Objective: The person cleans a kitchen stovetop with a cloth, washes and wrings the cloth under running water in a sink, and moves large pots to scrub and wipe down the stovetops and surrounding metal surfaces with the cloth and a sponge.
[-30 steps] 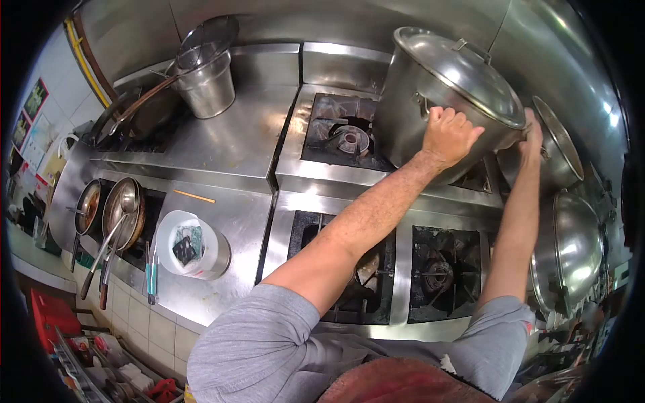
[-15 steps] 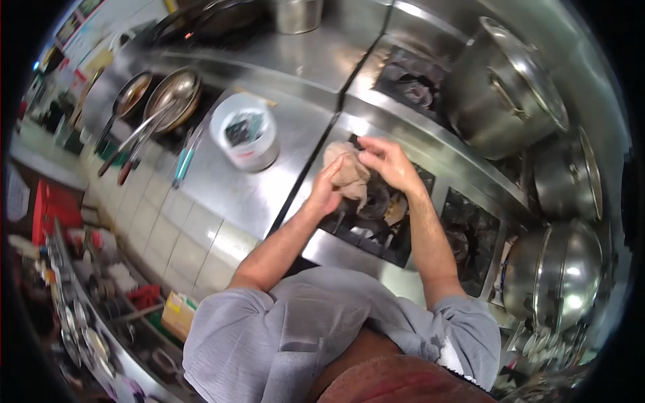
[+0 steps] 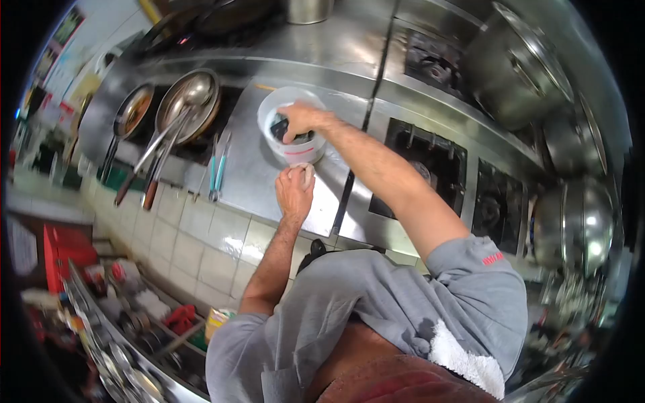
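Note:
A white plastic bucket (image 3: 299, 152) stands on the steel counter, with a dark and greenish item (image 3: 279, 125) inside. My right hand (image 3: 300, 119) reaches into its top, fingers bent down at that item; what the fingertips hold is hidden. Just below the bucket, on its near side, my left hand (image 3: 295, 193) is closed around a bunched beige cloth (image 3: 308, 176). Turquoise-handled tools (image 3: 217, 173) lie left of the bucket. Above it on the counter is a thin wooden stick (image 3: 265, 87).
Pans with ladles (image 3: 188, 104) and a smaller pan (image 3: 134, 111) sit at the left. Burners (image 3: 420, 168) are at the right, a large lidded pot (image 3: 514, 77) behind them. Round metal lids or bowls (image 3: 571, 225) stand at the far right. A red object (image 3: 67, 252) is at lower left.
Both hands left the large pot for the beige cloth over the burner, then moved left to the bucket. My right hand let go of the cloth and entered the bucket. The view shifted.

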A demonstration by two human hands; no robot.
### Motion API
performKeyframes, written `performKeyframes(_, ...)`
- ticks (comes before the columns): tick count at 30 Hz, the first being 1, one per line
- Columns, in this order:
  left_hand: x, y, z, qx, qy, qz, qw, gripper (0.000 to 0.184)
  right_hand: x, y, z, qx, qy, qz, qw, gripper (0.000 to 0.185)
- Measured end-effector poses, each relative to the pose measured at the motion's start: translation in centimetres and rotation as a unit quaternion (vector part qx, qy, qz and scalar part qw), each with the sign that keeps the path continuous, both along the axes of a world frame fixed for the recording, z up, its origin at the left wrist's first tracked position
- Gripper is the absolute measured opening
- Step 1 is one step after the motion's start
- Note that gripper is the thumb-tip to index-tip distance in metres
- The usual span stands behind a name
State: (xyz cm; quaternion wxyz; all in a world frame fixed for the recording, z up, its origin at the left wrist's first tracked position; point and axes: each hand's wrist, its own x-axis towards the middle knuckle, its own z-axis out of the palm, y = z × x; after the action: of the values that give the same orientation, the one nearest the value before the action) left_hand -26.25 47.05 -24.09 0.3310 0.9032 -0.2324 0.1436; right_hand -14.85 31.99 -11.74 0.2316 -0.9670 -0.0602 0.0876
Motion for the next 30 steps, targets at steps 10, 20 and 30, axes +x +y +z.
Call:
performKeyframes(10,2.8,-2.8,-2.0,0.051,-0.059,0.060,0.995,0.045,-0.5,-0.1,1.1,-0.094,-0.070,-0.070,0.991,0.048)
performKeyframes(20,4.5,-4.7,-2.4,0.068,-0.069,0.074,0.993,0.045,0.1,-4.6,2.5,0.191,-0.103,-0.175,0.960,0.038)
performKeyframes(30,4.4,-4.8,-2.1,0.078,-0.078,0.077,0.991,0.056,0.0,-14.2,2.5,0.871,0.039,-0.182,0.456,0.030)
